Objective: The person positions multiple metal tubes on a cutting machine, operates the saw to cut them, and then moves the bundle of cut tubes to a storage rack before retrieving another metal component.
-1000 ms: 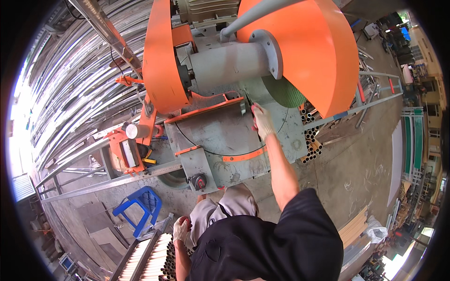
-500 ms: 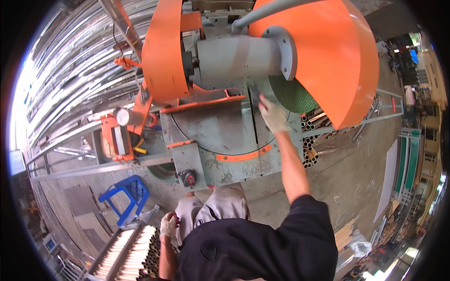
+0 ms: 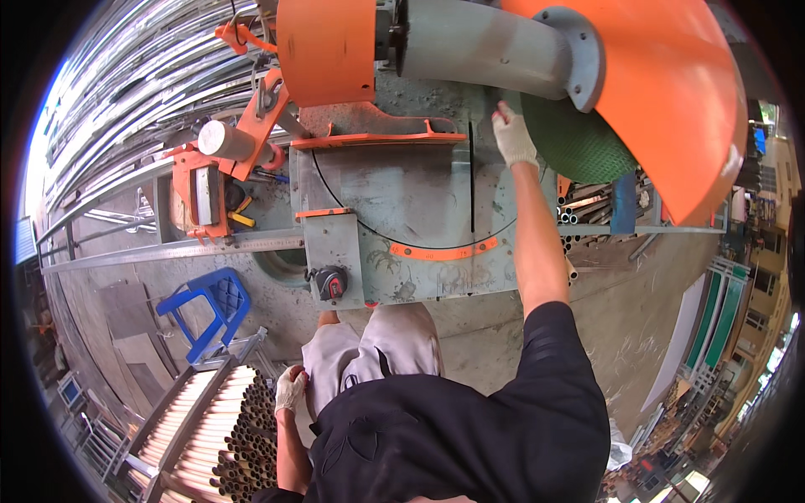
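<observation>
My right hand [image 3: 514, 141], in a pale glove with reddish fingertips, reaches over the grey saw table [image 3: 495, 275]. Its fingers point away from me, beside a dark green mesh-patterned cutting disc [image 3: 579, 138] under a big orange guard [image 3: 671, 75]. I make out nothing held in it; whether it touches the disc is unclear. By my left thigh hangs my gloved left hand [image 3: 290, 390], fingers curled; anything inside is hidden. A dark slot [image 3: 471, 184] runs along the table, left of my right hand. An orange-edged fence [image 3: 386, 138] crosses the table's far part.
A red-and-black tape measure [image 3: 329, 283] sits on the table's near-left corner. An orange clamp [image 3: 201, 197] stands farther left. A blue plastic stool [image 3: 214, 306] and bundled tubes [image 3: 201, 427] are at lower left. More tubes [image 3: 579, 205] lie beyond the table's right edge.
The view has shifted, and the grey cylinder and orange guard now appear higher and farther right. My right hand has moved up and right with them. My left hand stays beside my thigh.
</observation>
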Demonstrator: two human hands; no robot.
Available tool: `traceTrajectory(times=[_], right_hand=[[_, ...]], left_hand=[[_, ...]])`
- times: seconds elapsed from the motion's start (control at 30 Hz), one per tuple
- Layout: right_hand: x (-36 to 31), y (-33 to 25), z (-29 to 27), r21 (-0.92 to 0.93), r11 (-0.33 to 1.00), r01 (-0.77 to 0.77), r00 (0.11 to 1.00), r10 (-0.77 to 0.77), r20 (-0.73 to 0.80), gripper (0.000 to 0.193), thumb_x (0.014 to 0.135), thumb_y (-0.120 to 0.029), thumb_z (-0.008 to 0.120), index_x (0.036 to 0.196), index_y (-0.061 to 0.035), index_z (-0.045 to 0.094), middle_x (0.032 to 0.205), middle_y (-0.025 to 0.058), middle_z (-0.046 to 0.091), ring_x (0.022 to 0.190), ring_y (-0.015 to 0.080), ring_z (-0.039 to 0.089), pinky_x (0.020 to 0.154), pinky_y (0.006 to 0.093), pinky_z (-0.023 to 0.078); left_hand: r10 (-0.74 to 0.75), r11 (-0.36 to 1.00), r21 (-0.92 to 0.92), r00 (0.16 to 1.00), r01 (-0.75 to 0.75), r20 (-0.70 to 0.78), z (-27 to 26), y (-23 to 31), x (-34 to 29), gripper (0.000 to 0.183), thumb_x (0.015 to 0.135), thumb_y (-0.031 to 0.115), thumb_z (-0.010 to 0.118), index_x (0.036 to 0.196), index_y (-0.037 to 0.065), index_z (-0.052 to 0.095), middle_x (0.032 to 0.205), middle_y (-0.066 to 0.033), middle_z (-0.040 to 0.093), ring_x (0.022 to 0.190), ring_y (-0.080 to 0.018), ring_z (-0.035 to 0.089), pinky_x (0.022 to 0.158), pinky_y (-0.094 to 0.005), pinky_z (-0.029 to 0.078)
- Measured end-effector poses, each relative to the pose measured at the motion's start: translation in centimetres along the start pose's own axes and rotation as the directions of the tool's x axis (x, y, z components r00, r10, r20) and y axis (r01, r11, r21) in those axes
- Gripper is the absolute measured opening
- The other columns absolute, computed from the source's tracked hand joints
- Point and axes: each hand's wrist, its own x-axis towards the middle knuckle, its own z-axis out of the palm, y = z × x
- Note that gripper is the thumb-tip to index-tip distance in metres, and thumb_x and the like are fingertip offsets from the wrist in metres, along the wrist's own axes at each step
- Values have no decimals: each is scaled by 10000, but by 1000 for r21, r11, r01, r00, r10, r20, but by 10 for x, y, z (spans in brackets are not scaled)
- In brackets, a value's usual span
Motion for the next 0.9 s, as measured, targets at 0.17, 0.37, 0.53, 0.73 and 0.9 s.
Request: traceTrajectory(times=[0.17,0.37,0.53,0.73,0.9], right_hand=[[-24,-84,-27,-112,993,-37,965,65,254,376,892,-299,544,1203,-123,659,1136,164,654,1065,359,621,925,401,488],[0,-84,-12,-1,987,-160,975,158,157,386,863,-377,572,1151,-147,686,1103,141,668,1024,357,636,866,424,505],[2,-66,17,-108,990,-88,996,90,12,388,881,-393,521,1146,-159,680,1066,180,669,1020,382,628,863,461,505],[30,-88,22,-171,980,-101,995,100,-12,326,878,-349,463,1009,-168,700,1041,166,684,1002,408,630,836,491,515],[90,-81,44,-125,975,-182,971,157,-182,333,867,-377,579,1021,-109,703,920,178,712,834,370,681,784,494,543]], left_hand=[[-196,952,-257,977,168,-87,14,-24,-12,186,948,167,549,1037,50,663,786,4,630,643,-84,549,554,-250,445],[-56,997,-47,998,57,29,16,-21,20,241,928,161,551,1110,27,635,852,-37,653,713,-111,602,637,-265,492],[-85,987,-140,996,85,1,22,32,15,232,927,155,555,1087,8,636,827,-35,639,709,-109,582,652,-266,479],[48,997,-55,999,-49,-26,15,5,8,217,931,128,574,1092,-6,631,835,-37,633,716,-115,583,662,-270,490],[-85,994,76,995,81,55,6,-12,0,262,938,155,584,1146,2,625,864,-53,668,720,-118,609,653,-263,497]])
